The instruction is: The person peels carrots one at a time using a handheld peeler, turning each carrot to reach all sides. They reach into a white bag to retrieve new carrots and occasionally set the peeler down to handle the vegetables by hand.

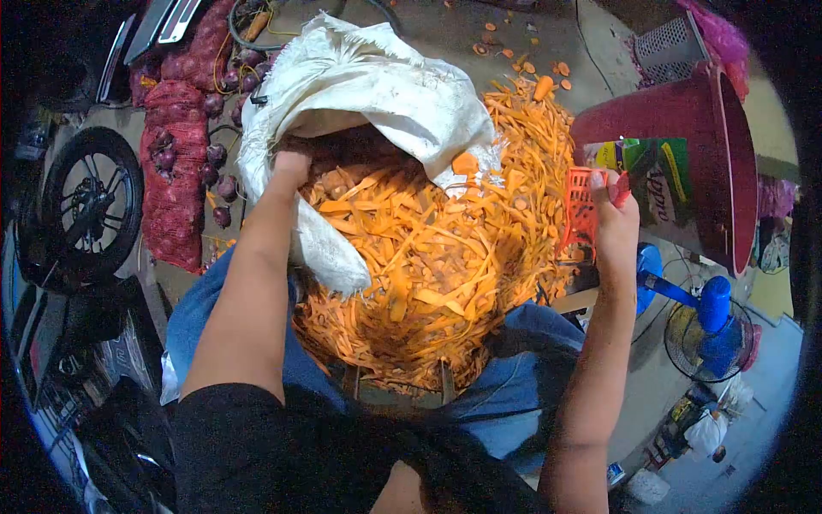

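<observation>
My left hand reaches into the mouth of a white woven sack; its fingers are hidden inside, so what they touch cannot be seen. Orange carrot peelings lie heaped from the sack's mouth down between my knees. At the right, my right hand is closed on an orange-red slotted plastic piece, like the side of a small basket. A bit of red shows by its fingers. Behind that hand is a green printed packet, against a large dark red tub.
Red net bags of onions lie at the left, beside a black wheel. A blue fan stands at the right. Carrot pieces are scattered on the floor beyond the heap, near a grey perforated basket.
</observation>
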`<state>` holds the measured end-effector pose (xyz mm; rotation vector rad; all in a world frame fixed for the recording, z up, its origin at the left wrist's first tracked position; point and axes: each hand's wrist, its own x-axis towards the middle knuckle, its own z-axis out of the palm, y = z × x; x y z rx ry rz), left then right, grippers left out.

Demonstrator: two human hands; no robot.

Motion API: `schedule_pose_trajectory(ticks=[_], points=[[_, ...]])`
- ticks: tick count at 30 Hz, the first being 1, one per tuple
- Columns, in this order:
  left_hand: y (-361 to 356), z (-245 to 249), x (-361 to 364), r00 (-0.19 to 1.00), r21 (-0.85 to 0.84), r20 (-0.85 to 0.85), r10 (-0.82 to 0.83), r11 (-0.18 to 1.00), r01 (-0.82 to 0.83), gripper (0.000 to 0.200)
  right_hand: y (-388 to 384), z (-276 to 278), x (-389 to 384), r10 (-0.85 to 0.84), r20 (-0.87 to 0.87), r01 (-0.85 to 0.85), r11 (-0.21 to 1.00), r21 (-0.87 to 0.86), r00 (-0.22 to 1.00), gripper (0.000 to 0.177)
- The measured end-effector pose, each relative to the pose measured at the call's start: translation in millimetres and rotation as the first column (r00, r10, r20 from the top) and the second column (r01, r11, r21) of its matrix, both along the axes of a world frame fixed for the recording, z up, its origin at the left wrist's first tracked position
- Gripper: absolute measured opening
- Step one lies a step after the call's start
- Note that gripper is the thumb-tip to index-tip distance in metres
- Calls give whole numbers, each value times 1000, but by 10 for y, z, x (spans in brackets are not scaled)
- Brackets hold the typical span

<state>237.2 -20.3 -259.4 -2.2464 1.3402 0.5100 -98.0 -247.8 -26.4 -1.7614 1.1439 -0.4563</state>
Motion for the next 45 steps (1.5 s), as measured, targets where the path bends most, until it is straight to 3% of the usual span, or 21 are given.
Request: schedule_pose_trajectory(ticks=[3,4,5,7,8,9,11,13,15,17,19,21,23,24,27,30,35,37,38,40,45], points=[[-50,-87,88,970,-65,-190,151,984,-166,28,50,72,-19,-43,35,37,986,159,998,22],[-212,85,179,822,175,-461,334,942,-285,40,53,95,-19,-44,41,37,987,158,998,22],[-262,248,142,825,173,-457,333,943,-285,40,58,116,-18,-38,23,35,992,122,999,22],[-355,599,7,23,475,-807,590,672,-569,49,83,135,1,-34,20,32,996,79,999,22],[-349,378,-30,-226,516,-845,484,632,-578,47,108,108,10,-41,65,35,994,103,997,21],[-366,173,-66,-455,561,-824,338,600,-571,45,115,67,9,-50,110,36,991,126,993,23],[-466,921,-436,-658,677,-697,285,563,-474,40,85,-31,-33,26,113,-23,999,-31,993,24],[-484,1356,-661,-571,590,-761,308,696,-410,49,168,43,18,11,112,-17,999,45,994,24],[-455,1303,-822,-505,424,-859,88,677,-602,52,280,174,26,2,159,-12,998,67,987,24],[-506,1225,-806,-548,447,-835,41,632,-634,54,338,202,-13,65,89,-70,996,57,994,23],[-524,1610,-852,-816,512,-577,-42,759,-401,51,447,308,-45,76,95,-80,996,47,993,20],[-413,1943,-971,-803,538,-596,-11,737,-409,46,523,352,-90,58,165,-78,990,121,985,17],[-305,2272,-1159,-414,256,-898,-150,588,-767,46,530,345,-137,101,141,-110,992,57,985,16],[-289,2333,-1154,-413,217,-905,-104,721,-658,47,575,385,-134,93,187,-119,983,136,978,18],[-47,2443,-1336,-357,240,-923,-147,505,-829,41,728,355,-132,63,233,-106,979,176,970,20],[123,2567,-1553,-247,110,-932,-266,441,-891,38,971,431,-109,127,324,-223,934,279,937,18],[303,2814,-1746,-323,152,-886,-334,447,-881,39,1257,456,-178,182,298,-299,859,415,937,16],[265,2783,-1625,-329,93,-862,-385,517,-851,40,1368,418,-207,401,245,-470,757,454,883,14],[243,2762,-1556,-200,-52,-887,-416,521,-852,38,1413,427,-224,469,153,-485,756,439,870,12],[213,2779,-1521,-163,-122,-876,-455,536,-836,38,1483,380,-227,590,26,-558,748,359,807,18],[119,2853,-1446,-61,-279,-875,-481,602,-748,45,1451,348,-30,690,-246,-631,723,280,681,18]])
